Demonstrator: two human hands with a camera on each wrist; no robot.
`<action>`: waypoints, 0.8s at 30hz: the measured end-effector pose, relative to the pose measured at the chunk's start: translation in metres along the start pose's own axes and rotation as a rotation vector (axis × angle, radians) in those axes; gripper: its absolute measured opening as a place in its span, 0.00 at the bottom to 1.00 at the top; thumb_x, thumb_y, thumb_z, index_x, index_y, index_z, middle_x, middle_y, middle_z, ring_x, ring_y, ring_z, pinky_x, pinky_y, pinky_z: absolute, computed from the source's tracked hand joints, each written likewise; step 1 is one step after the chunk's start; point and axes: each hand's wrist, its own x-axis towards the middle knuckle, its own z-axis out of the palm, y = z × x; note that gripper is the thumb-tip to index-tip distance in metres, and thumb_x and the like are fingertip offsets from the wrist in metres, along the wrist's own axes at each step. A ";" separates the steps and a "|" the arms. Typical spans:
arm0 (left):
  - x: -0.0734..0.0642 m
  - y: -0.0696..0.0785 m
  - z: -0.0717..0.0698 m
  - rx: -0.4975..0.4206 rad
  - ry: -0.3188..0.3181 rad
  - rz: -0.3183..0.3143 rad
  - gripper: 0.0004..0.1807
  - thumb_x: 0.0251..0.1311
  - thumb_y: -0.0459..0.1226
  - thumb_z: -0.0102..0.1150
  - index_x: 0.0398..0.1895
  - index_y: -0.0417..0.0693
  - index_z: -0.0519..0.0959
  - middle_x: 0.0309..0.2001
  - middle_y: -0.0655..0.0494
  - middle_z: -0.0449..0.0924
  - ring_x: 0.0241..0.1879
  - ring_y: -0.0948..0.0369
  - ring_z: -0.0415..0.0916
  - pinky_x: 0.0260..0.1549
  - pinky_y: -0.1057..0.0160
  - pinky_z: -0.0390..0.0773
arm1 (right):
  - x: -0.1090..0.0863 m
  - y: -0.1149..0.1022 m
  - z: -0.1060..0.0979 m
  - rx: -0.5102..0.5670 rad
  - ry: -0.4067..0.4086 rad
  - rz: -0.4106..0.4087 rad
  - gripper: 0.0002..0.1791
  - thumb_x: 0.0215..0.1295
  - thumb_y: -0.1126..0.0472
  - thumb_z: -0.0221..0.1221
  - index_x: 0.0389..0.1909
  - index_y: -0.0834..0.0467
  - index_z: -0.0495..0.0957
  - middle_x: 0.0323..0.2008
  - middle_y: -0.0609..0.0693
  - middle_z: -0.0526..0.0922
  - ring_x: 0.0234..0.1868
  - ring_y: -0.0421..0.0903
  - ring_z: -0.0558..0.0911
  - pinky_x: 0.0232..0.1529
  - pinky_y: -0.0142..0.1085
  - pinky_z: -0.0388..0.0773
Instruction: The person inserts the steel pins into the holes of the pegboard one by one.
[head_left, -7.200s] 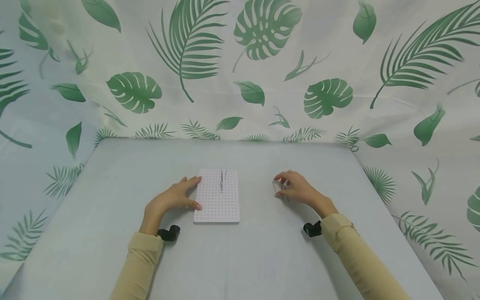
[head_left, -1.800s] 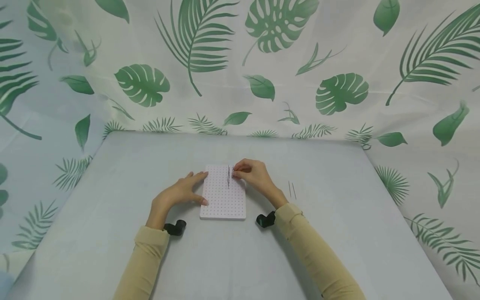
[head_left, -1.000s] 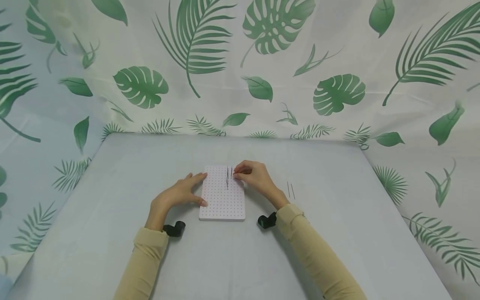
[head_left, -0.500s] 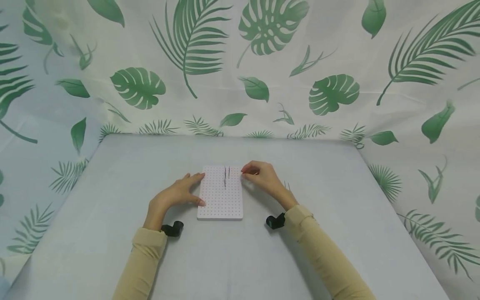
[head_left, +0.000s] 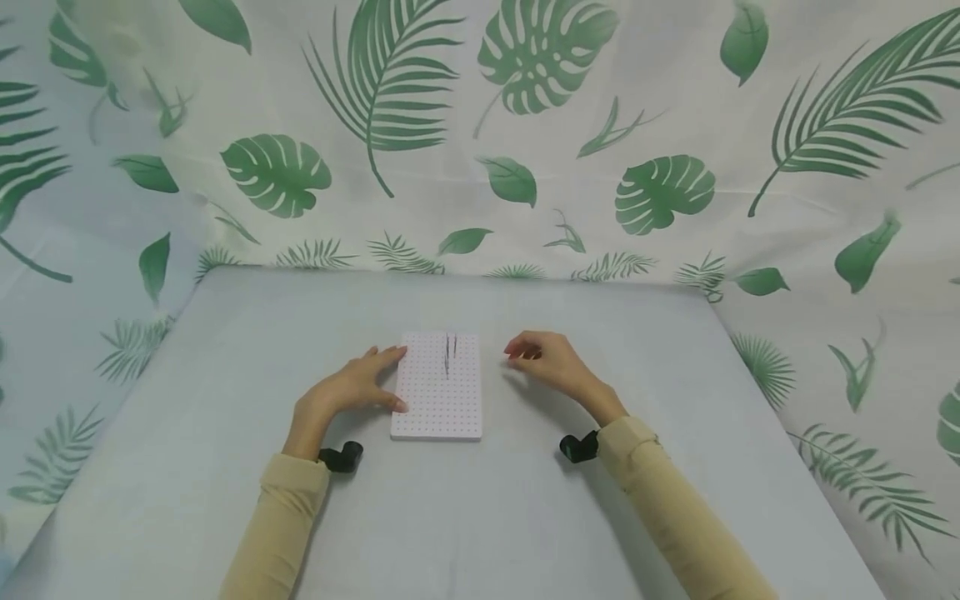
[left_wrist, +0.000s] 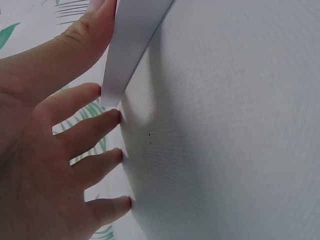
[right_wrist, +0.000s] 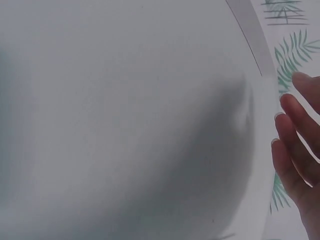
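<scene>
A white board [head_left: 435, 421] with rows of small holes lies flat on the table. Several thin dark pins [head_left: 447, 358] stand upright in its upper right part. My left hand [head_left: 348, 390] is spread at the board's left side, thumb and forefinger touching its edge; the left wrist view shows the thumb [left_wrist: 82, 42] along the board's side wall. To the right of the board, my right hand [head_left: 555, 365] hovers over the table with loosely bent fingers. In the right wrist view nothing shows between the right hand's fingers [right_wrist: 290, 137], and the pins stand beyond the board's edge [right_wrist: 252, 37].
The pale table [head_left: 465, 525] reaches to a leaf-patterned cloth [head_left: 555, 183] that rises at its back and sides. A small dark thin thing [right_wrist: 228, 236] lies at the bottom of the right wrist view. Black wrist cameras [head_left: 342, 457] sit below both hands.
Seconds ago my right hand held a pin at the right, then brought it to the board. It has since withdrawn rightward, now covering two loose pins. The left hand stays at the board.
</scene>
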 end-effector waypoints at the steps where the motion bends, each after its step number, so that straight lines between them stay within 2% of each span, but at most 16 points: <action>1: 0.000 0.000 0.000 0.002 0.000 -0.002 0.55 0.55 0.46 0.76 0.82 0.48 0.55 0.82 0.43 0.49 0.82 0.38 0.36 0.76 0.30 0.43 | -0.002 0.001 -0.002 -0.003 -0.007 0.003 0.08 0.66 0.63 0.67 0.45 0.59 0.86 0.41 0.51 0.89 0.41 0.48 0.84 0.46 0.42 0.82; 5: -0.003 -0.002 0.000 0.002 -0.003 -0.011 0.56 0.54 0.46 0.76 0.82 0.47 0.55 0.82 0.43 0.48 0.82 0.37 0.36 0.76 0.29 0.43 | -0.009 0.007 -0.009 -0.009 -0.040 0.029 0.10 0.67 0.63 0.65 0.47 0.59 0.86 0.42 0.52 0.88 0.41 0.48 0.84 0.44 0.40 0.82; 12: -0.004 -0.001 0.000 -0.003 -0.005 -0.006 0.56 0.55 0.47 0.76 0.82 0.47 0.54 0.83 0.43 0.48 0.82 0.38 0.36 0.76 0.29 0.43 | -0.025 0.018 -0.026 -0.036 -0.082 0.061 0.12 0.68 0.63 0.64 0.50 0.61 0.85 0.41 0.53 0.87 0.40 0.48 0.82 0.35 0.36 0.80; 17: -0.001 0.002 0.002 -0.008 0.009 0.000 0.55 0.54 0.46 0.77 0.82 0.48 0.55 0.82 0.43 0.49 0.82 0.38 0.37 0.76 0.30 0.44 | -0.037 0.028 -0.039 -0.070 -0.078 0.064 0.14 0.65 0.64 0.67 0.51 0.62 0.84 0.39 0.54 0.86 0.38 0.48 0.82 0.36 0.35 0.79; 24: 0.002 0.001 0.005 0.019 0.017 -0.014 0.56 0.52 0.46 0.78 0.82 0.48 0.56 0.82 0.43 0.50 0.82 0.38 0.38 0.77 0.31 0.45 | -0.044 0.044 -0.043 -0.070 -0.089 0.139 0.17 0.63 0.64 0.69 0.52 0.62 0.83 0.39 0.55 0.84 0.39 0.48 0.83 0.36 0.35 0.80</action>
